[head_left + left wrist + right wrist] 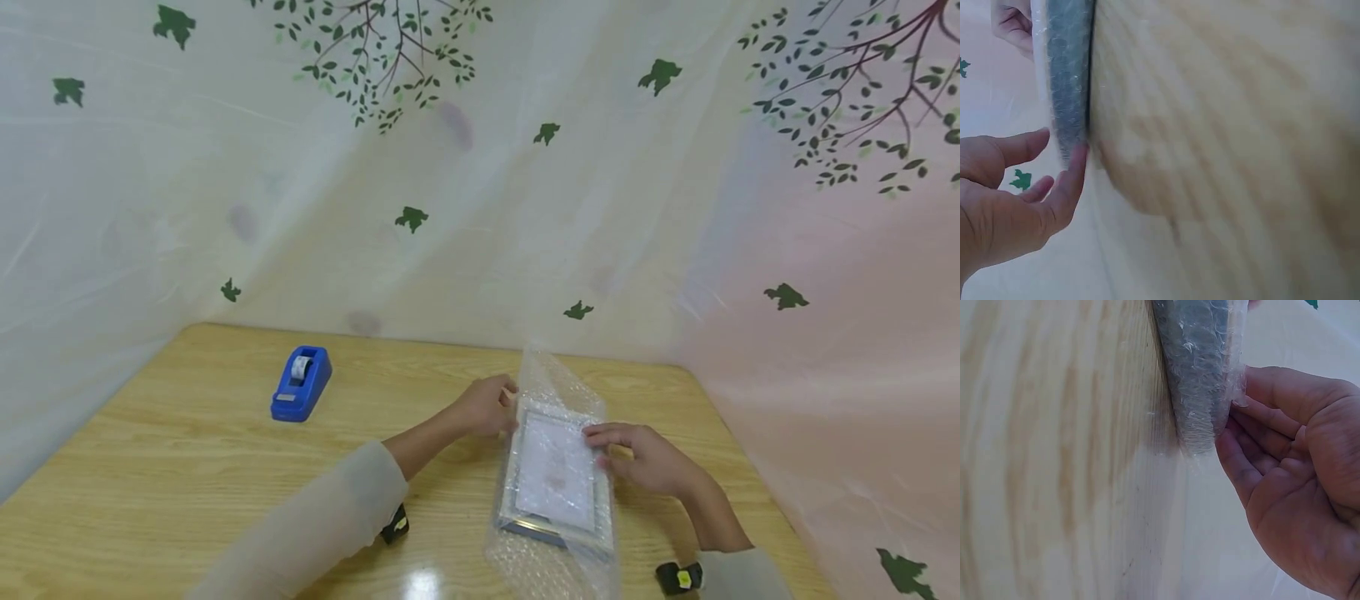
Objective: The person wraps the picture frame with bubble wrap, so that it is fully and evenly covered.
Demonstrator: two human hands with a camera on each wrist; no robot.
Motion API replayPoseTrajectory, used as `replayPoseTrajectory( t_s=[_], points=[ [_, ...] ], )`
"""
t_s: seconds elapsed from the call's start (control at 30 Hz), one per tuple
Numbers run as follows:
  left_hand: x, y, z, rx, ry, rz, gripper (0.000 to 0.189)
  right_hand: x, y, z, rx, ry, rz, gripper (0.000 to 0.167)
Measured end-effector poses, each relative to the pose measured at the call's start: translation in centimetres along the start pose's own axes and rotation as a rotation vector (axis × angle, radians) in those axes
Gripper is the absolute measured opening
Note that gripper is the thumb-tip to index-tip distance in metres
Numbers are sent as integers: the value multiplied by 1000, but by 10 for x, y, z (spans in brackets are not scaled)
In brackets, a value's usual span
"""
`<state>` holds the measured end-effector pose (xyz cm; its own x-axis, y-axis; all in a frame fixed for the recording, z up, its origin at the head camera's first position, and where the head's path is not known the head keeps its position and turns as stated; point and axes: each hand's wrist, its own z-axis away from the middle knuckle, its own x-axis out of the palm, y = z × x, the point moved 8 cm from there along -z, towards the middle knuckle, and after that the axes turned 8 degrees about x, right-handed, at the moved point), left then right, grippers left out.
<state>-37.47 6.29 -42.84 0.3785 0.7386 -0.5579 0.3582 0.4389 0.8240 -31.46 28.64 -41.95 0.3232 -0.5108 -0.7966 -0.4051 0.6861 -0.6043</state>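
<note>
A picture frame with a pale picture and a gold-toned edge lies on the table inside clear bubble wrap. My left hand is at the far left side of the bundle. In the left wrist view, one fingertip of that left hand touches the wrapped edge, while the thumb stands apart. My right hand is at the right side, its fingertips on the wrap over the frame's border. In the right wrist view, the right hand pinches the edge of the bubble wrap between thumb and fingers.
A blue tape dispenser with a roll of tape stands at the back left of the wooden table. Behind the table hangs a pale curtain printed with leaves and branches. Loose bubble wrap extends beyond the frame's near and far ends.
</note>
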Motion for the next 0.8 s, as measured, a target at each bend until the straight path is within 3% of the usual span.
replayPoseTrajectory(
  t_s=[0.1, 0.17, 0.27, 0.43, 0.8],
  points=[
    [6, -19, 5, -132, 13, 278, 49, 0, 0, 0, -8, -4, -4, 36],
    [10, -25, 8, -183, 10, 415, 46, 0, -1, 0, -14, -4, -9, 36],
    [12, -27, 10, -211, 11, 486, 42, 1, 0, 0, -20, -9, -34, 36],
    [12, -26, 9, -228, 35, 461, 40, 2, 6, -2, -8, -16, -79, 35],
    [12, -13, 4, -193, 111, 153, 47, 4, 10, -5, 7, -30, -85, 41]
  ],
)
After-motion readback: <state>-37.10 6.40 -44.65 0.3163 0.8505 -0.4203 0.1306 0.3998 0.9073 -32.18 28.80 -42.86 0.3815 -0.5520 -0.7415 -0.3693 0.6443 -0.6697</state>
